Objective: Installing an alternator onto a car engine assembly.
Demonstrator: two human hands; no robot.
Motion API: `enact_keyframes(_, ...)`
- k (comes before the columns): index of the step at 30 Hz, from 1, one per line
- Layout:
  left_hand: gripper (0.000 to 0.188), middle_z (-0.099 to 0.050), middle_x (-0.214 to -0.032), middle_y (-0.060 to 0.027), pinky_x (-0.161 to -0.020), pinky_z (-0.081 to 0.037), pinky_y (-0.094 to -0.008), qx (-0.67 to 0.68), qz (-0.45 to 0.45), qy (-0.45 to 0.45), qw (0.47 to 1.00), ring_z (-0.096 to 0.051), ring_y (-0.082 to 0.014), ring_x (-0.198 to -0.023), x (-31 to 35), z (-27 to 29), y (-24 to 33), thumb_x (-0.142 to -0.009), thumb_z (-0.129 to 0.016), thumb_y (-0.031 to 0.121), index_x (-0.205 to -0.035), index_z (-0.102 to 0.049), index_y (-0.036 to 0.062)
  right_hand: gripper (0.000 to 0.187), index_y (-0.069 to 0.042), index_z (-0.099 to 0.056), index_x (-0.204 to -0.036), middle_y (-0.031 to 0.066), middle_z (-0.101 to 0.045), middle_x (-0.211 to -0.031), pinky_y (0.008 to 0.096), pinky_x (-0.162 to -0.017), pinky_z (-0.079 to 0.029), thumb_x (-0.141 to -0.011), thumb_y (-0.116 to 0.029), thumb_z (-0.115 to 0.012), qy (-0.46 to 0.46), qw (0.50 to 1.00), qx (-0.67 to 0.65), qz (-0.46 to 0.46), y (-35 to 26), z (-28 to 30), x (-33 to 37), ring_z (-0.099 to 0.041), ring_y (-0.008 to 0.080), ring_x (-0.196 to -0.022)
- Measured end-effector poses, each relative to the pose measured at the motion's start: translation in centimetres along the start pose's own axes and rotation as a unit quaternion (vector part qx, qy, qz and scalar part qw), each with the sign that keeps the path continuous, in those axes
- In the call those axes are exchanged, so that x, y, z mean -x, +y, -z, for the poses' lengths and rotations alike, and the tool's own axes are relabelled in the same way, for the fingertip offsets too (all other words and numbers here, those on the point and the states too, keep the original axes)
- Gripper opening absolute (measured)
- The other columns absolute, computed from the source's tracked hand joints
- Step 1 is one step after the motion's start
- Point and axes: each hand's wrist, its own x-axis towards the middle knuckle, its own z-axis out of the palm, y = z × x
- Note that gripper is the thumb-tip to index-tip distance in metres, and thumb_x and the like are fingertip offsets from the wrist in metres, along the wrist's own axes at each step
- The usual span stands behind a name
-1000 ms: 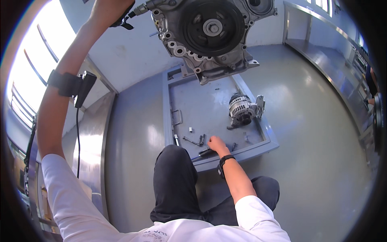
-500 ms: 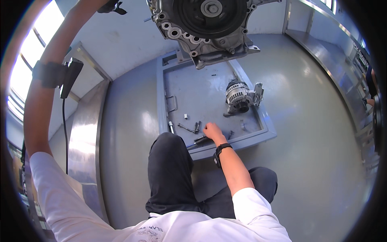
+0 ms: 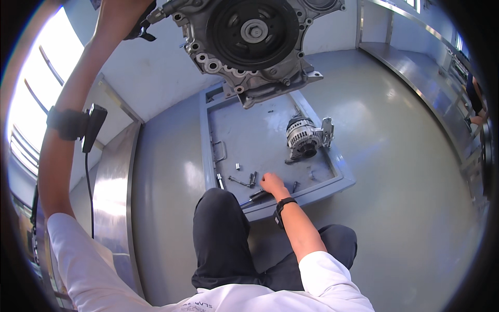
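Observation:
My right hand [image 3: 273, 183], with a black band at its wrist, is low over the near part of the grey metal tray [image 3: 244, 122]. Its fingers are curled closed; what they hold, if anything, is hidden. Beside it lies a dark-handled tool [image 3: 257, 195] with a thin metal shaft. To its left are several dark bolts [image 3: 253, 179] and a small silver socket [image 3: 238, 166]. My left arm reaches up to the top edge, where the left hand [image 3: 125, 7] is cut off and its fingers are hidden. Beside it a black tool part [image 3: 141, 32] shows near the engine block [image 3: 236, 67].
An alternator [image 3: 303, 138] sits at the tray's right side. The engine with its black pulley [image 3: 223, 31] hangs over the tray's far end. Metal-faced benches [image 3: 112, 182] stand on the left, and a steel bench [image 3: 400, 70] on the right. Another person [image 3: 474, 96] is at the far right.
The view has tilted upward, so the engine and tray sit lower in the picture. A metal shaft now shows beside the engine near my left hand. My right hand stays over the same spot.

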Motion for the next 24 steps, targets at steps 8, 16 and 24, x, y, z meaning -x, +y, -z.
enact_keyframes(8, 0.009, -0.067, -0.074, -0.0087, -0.067, -0.053, -0.0294, 0.067, 0.117, -0.015, 0.991, -0.066, -0.0182, -0.071, 0.4, -0.7, -1.9, -0.069, -0.074, 0.006, -0.076, -0.069, 0.0034, 0.026, -0.007, -0.071, -0.099, 0.0176, -0.068, -0.102, 0.0421, -0.086, -0.051, -0.082, -0.023, -0.06, -0.003, 1.0, -0.02, 0.016, 0.4, 0.0, -0.2, -0.064, 0.0352, -0.097)
enact_keyframes(16, 0.014, -0.066, -0.083, -0.0109, -0.073, -0.049, -0.0329, 0.057, -0.066, -0.074, 0.993, -0.064, -0.0204, -0.077, -0.4, -0.2, -4.8, -0.076, -0.071, 0.012, -0.084, -0.067, 0.0019, 0.027, -0.007, -0.071, -0.098, 0.0186, -0.068, -0.1, 0.0439, -0.085, -0.051, -0.082, -0.024, -0.059, 0.004, 1.0, -0.025, 0.013, 0.7, 0.1, -0.5, -0.064, 0.0351, -0.096)
enact_keyframes(24, 0.022, -0.065, -0.105, -0.0099, -0.085, -0.049, -0.0349, 0.16, 0.015, 0.02, 0.987, -0.063, -0.0295, -0.094, 3.4, -0.8, -4.1, -0.086, -0.065, 0.012, -0.106, -0.062, 0.0038, 0.029, -0.006, -0.07, -0.094, 0.0203, -0.067, -0.094, 0.0452, -0.081, -0.051, -0.081, -0.028, -0.057, 0.011, 0.999, -0.002, 0.045, 1.7, -1.4, -1.1, -0.064, 0.0371, -0.092)
